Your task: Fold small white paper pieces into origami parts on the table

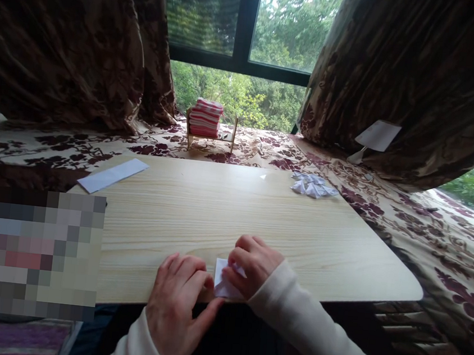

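A small folded piece of white paper (221,272) lies at the near edge of the table, between my two hands. My right hand (255,264) comes in from the right with curled fingers closed on the paper, covering most of it. On the paper's left side is my left hand (183,290), its fingers bent over the tabletop. Its thumb reaches the near left corner of the paper and the index fingertip rests by the left edge. The exact folds are hidden under my right fingers.
The light wooden table (175,205) carries a white paper strip (113,176) at the far left and a pile of folded white paper pieces (313,185) at the far right. Behind stand a small rack (232,137) with folded pink-striped cloths (205,117) and a white lamp (378,136).
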The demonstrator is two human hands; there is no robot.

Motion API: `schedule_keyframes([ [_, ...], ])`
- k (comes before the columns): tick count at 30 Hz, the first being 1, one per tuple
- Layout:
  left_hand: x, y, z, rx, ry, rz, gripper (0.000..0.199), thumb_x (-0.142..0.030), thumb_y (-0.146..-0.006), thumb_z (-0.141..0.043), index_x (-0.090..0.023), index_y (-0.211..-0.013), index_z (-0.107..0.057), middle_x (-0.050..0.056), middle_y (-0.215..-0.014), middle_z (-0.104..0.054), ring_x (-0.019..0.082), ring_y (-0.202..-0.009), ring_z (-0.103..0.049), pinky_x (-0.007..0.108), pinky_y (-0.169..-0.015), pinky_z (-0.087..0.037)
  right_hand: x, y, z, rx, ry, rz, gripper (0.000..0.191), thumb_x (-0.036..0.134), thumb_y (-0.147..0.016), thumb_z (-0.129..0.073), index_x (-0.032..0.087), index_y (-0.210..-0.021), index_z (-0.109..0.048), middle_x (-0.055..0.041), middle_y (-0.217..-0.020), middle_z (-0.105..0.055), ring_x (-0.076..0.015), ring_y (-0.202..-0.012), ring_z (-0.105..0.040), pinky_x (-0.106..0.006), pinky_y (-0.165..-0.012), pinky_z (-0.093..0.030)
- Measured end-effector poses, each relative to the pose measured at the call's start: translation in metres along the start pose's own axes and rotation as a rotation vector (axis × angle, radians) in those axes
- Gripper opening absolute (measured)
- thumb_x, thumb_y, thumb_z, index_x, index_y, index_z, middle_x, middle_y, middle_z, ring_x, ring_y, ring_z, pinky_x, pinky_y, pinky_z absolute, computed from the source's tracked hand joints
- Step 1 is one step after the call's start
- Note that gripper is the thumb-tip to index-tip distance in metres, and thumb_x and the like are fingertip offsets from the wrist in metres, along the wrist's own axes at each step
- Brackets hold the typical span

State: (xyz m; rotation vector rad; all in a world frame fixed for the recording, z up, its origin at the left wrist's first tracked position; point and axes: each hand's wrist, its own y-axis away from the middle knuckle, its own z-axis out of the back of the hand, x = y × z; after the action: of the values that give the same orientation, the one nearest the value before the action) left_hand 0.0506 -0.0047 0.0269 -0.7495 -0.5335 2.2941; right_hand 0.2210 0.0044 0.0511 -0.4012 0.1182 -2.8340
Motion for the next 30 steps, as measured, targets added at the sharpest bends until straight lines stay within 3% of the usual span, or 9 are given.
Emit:
schedule_keyframes([
  [4, -0.001, 0.001, 0.003, 0.044, 0.005, 0.015, 0.003, -0.019, -0.074, -0.054, -0.019, -0.072, -0.052, 0.004, -0.081, -0.052, 0.02, -0.083, -0.048, 0.042, -0.085, -0.035, -0.008, -0.017, 0.001, 0.137, -0.112, -0.056, 0.03, 0.026, -0.065, -0.065, 0.017, -0.093, -0.06, -0.0035, -0.081, -0.058, -0.0176, -0.076, -0.051, -0.027, -0.063, -0.037],
  [9, -0.001, 0.004, 0.005, 0.036, 0.019, 0.055, 0.002, -0.018, -0.074, -0.053, -0.019, -0.073, -0.052, 0.004, -0.085, -0.052, 0.021, -0.086, -0.048, 0.044, -0.087, -0.034, -0.005, -0.012, 0.009, 0.161, -0.244, -0.054, 0.01, 0.02, -0.064, -0.066, 0.018, -0.071, -0.06, 0.0017, -0.071, -0.054, -0.0108, -0.063, -0.047, -0.022, -0.057, -0.036],
  [15, 0.003, 0.008, 0.004, -0.005, 0.044, 0.056, 0.004, -0.018, -0.073, -0.054, -0.02, -0.077, -0.054, 0.005, -0.087, -0.055, 0.022, -0.088, -0.05, 0.045, -0.088, -0.035, 0.002, 0.002, 0.005, 0.054, -0.327, -0.085, 0.013, 0.013, -0.061, -0.065, 0.017, -0.058, -0.054, 0.0032, -0.059, -0.051, -0.0096, -0.054, -0.044, -0.022, -0.05, -0.034],
  [18, 0.006, 0.004, 0.008, -0.04, 0.084, 0.079, 0.011, -0.02, -0.072, -0.056, -0.02, -0.083, -0.056, 0.006, -0.09, -0.058, 0.023, -0.089, -0.052, 0.042, -0.082, -0.042, -0.005, 0.006, -0.01, 0.002, -0.719, -0.132, 0.011, 0.016, -0.062, -0.064, 0.018, -0.06, -0.053, 0.0051, -0.051, -0.05, -0.0074, -0.044, -0.041, -0.02, -0.043, -0.032],
  [21, 0.006, -0.008, 0.014, -0.034, 0.221, 0.144, 0.018, -0.023, -0.073, -0.057, -0.02, -0.091, -0.058, 0.006, -0.092, -0.061, 0.021, -0.089, -0.056, 0.035, -0.078, -0.047, -0.01, 0.007, -0.022, -0.246, -1.225, -0.198, 0.02, 0.031, -0.066, -0.066, 0.017, -0.066, -0.052, 0.0011, -0.058, -0.057, -0.0091, -0.049, -0.048, -0.022, -0.046, -0.04],
  [24, 0.005, -0.026, 0.018, 0.026, 0.464, 0.203, 0.014, -0.023, -0.078, -0.052, -0.02, -0.088, -0.062, 0.004, -0.087, -0.063, 0.017, -0.083, -0.059, 0.028, -0.074, -0.049, -0.007, 0.002, -0.026, -0.382, -1.47, -0.172, 0.024, 0.034, -0.066, -0.069, 0.018, -0.069, -0.052, -0.0008, -0.067, -0.061, -0.0111, -0.055, -0.054, -0.023, -0.051, -0.045],
  [26, 0.007, -0.04, 0.017, 0.033, 0.568, 0.226, 0.016, -0.022, -0.08, -0.049, -0.02, -0.083, -0.064, 0.003, -0.081, -0.063, 0.015, -0.078, -0.06, 0.025, -0.071, -0.048, -0.004, -0.005, -0.024, -0.477, -1.416, -0.107, 0.019, 0.028, -0.069, -0.067, 0.02, -0.08, -0.054, 0.0002, -0.069, -0.062, -0.0115, -0.058, -0.056, -0.023, -0.053, -0.046],
  [30, 0.017, -0.06, 0.008, -0.046, 0.567, 0.22, 0.015, -0.022, -0.078, -0.051, -0.018, -0.08, -0.066, 0.002, -0.073, -0.062, 0.015, -0.072, -0.059, 0.026, -0.068, -0.047, -0.007, -0.02, -0.017, -0.673, -0.877, 0.124, 0.034, 0.01, -0.073, -0.056, 0.024, -0.104, -0.056, -0.0004, -0.077, -0.061, -0.0109, -0.062, -0.054, -0.023, -0.055, -0.045],
])
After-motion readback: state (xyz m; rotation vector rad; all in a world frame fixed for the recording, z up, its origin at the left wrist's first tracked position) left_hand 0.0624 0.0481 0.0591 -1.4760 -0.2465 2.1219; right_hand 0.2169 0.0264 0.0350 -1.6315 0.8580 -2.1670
